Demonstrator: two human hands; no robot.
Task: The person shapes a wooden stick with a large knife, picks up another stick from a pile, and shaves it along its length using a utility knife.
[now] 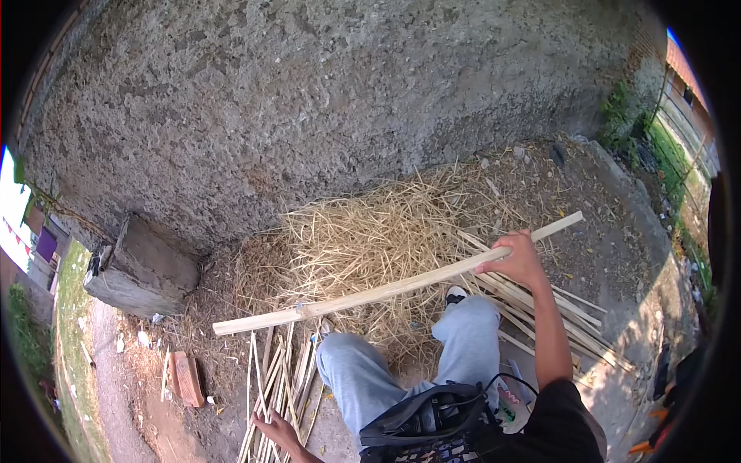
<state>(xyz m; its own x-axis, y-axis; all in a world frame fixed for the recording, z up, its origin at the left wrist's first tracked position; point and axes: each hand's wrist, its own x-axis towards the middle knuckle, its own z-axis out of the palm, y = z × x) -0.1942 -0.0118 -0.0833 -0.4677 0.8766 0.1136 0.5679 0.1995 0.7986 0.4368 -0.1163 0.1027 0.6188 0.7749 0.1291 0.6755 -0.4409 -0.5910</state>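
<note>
My right hand [517, 262] is closed around a long, pale bamboo strip [401, 287], near its right end. The strip lies slantwise across the view above my knees, its left end lower, with a node showing toward that end. Low on the left, my left hand [275, 430] has its fingers apart and holds nothing that I can see. It is beside a bundle of narrow bamboo strips [266, 378] on the ground; whether it touches them I cannot tell. More long strips [567, 316] lie on the ground under my right forearm.
A heap of pale shavings [378, 231] lies beyond my feet, against a rough grey wall [347, 100]. A concrete block [150, 266] stands at the left. Nearer is a reddish brick [186, 380]. A black pouch [424, 413] rests on my lap.
</note>
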